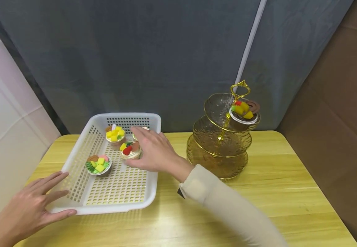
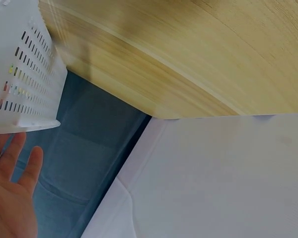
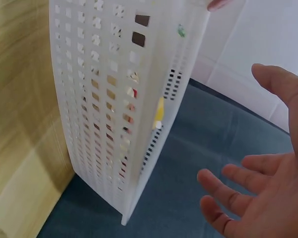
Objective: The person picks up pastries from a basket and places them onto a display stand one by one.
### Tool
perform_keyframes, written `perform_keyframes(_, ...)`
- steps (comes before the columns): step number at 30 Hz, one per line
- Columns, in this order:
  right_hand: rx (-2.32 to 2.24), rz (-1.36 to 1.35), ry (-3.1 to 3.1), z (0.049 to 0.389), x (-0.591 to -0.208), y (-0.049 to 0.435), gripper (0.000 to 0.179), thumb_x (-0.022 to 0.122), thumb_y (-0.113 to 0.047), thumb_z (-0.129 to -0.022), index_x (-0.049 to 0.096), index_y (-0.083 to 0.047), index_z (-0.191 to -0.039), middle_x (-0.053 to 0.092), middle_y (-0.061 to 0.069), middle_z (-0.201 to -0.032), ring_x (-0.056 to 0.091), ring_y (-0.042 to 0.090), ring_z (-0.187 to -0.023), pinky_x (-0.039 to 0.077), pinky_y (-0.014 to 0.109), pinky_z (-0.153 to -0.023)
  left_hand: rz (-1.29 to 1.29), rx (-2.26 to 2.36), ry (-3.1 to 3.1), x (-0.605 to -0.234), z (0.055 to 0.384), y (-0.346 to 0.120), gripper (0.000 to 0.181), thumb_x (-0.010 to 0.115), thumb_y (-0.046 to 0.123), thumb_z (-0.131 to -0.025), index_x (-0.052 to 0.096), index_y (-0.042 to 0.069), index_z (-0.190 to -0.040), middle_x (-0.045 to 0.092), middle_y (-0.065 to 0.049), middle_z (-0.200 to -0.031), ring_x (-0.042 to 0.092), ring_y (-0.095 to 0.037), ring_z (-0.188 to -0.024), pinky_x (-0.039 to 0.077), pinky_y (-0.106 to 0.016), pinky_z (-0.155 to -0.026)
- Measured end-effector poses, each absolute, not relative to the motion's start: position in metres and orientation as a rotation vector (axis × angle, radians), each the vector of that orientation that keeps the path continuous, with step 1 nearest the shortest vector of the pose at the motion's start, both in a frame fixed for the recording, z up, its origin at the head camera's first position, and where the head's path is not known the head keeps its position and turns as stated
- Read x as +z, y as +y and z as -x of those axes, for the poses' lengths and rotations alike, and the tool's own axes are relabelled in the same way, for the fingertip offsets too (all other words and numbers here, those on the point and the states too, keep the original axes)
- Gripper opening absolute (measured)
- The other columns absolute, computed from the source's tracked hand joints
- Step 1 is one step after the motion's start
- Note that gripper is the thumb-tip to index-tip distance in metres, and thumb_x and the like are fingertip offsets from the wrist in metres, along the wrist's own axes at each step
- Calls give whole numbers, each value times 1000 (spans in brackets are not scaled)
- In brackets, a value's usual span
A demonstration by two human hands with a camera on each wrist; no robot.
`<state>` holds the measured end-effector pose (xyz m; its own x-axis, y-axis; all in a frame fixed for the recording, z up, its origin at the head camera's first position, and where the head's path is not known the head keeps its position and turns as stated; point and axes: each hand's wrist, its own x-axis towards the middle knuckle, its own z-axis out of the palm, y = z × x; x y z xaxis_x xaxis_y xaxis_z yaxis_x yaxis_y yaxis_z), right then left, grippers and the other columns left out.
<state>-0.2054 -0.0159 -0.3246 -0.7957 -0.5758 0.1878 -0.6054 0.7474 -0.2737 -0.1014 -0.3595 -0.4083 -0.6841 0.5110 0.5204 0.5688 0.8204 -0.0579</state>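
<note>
A white perforated plastic basket (image 1: 111, 208) holds several toy cupcakes. My right hand (image 1: 155, 152) reaches over its right side, thumb and fingers spread around a cupcake topped with a strawberry (image 1: 127, 151); the right wrist view shows the hand (image 3: 273, 191) with a wide gap between thumb and fingers. Mostly hidden behind that hand is another cupcake (image 1: 134, 138). A cupcake with yellow cubes (image 1: 115, 134) stands further left, and one with green and yellow toppings (image 1: 99, 166) sits nearer me. At the basket's near left corner, my left hand (image 1: 37, 202) rests its extended fingers against the rim.
Right of the basket stands a three-tier gold-rimmed glass stand (image 1: 218, 166). Its top tier bears a chocolate cupcake (image 1: 243, 115) with yellow fruit. The wooden table (image 1: 277, 192) ends at a dark curtain (image 1: 153, 61) behind, with pale and brown cloths at the sides.
</note>
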Motion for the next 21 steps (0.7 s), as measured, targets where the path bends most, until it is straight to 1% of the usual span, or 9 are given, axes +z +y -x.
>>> perform_keyframes(2, 499, -972, -2866, 206, -327, -21, 89, 68, -62, -83, 33, -20, -153, 43, -4, -152, 51, 17, -127, 43, 40, -99, 804, -156, -2461, -409, 101, -360, 75, 62, 84, -68, 75, 11, -78, 62, -21, -123, 53, -39, -105, 4, -11, -112)
perform_keyframes(4, 525, -992, -2873, 207, -329, -25, 85, 69, -60, -83, 36, -20, -151, 54, -6, -138, 58, 12, -112, 46, 34, -90, 808, -160, -2454, -409, 101, -360, 75, 61, 84, -68, 75, 11, -78, 62, -20, -123, 52, -38, -106, 5, -11, -112)
perform_keyframes(5, 538, -1001, -2875, 208, -331, -27, 83, 70, -59, -83, 38, -20, -150, 57, -8, -131, 59, 10, -104, 46, 32, -85, 810, -163, -2452, -409, 101, -360, 75, 61, 84, -68, 75, 11, -78, 62, -20, -123, 52, -38, -106, 5, -11, -112)
perform_keyframes(8, 569, -1012, -2878, 210, -334, -33, 81, 71, -57, -83, 41, -20, -148, 59, -8, -125, 59, 7, -97, 47, 29, -81, 807, -160, -2453, -409, 101, -360, 75, 61, 85, -67, 75, 12, -78, 62, -20, -123, 52, -38, -105, 5, -10, -111)
perform_keyframes(10, 572, -1015, -2894, 210, -336, -37, 79, 71, -57, -83, 43, -20, -146, 59, -9, -127, 58, 6, -101, 47, 30, -82, 798, -153, -2464, -408, 101, -360, 75, 62, 85, -66, 75, 12, -78, 62, -20, -124, 52, -38, -106, 4, -11, -111)
perform_keyframes(12, 542, -1014, -2911, 210, -337, -42, 80, 71, -59, -83, 44, -20, -147, 55, -9, -137, 56, 6, -110, 47, 31, -87, 789, -142, -2478, -408, 101, -360, 75, 62, 85, -66, 75, 12, -78, 61, -20, -124, 51, -38, -108, 3, -11, -111)
perform_keyframes(18, 481, -1045, -2978, 211, -335, -57, 80, 71, -63, -81, 46, -25, -146, 56, -14, -132, 55, 3, -106, 47, 30, -87, 794, -143, -2490, -409, 102, -359, 73, 64, 83, -67, 75, 12, -79, 62, -21, -125, 49, -35, -115, 3, -13, -113)
perform_keyframes(20, 477, -1047, -2998, 213, -333, -63, 78, 71, -64, -80, 47, -27, -145, 56, -17, -131, 55, 2, -107, 46, 29, -86, 810, -155, -2472, -410, 102, -360, 73, 62, 83, -69, 75, 12, -79, 62, -21, -125, 48, -33, -118, 4, -13, -113)
perform_keyframes(21, 479, -1048, -3007, 213, -331, -65, 76, 71, -64, -80, 48, -28, -143, 57, -19, -130, 56, 1, -107, 46, 29, -85, 818, -162, -2460, -410, 103, -360, 73, 61, 83, -70, 75, 12, -79, 62, -21, -125, 47, -31, -122, 4, -13, -114)
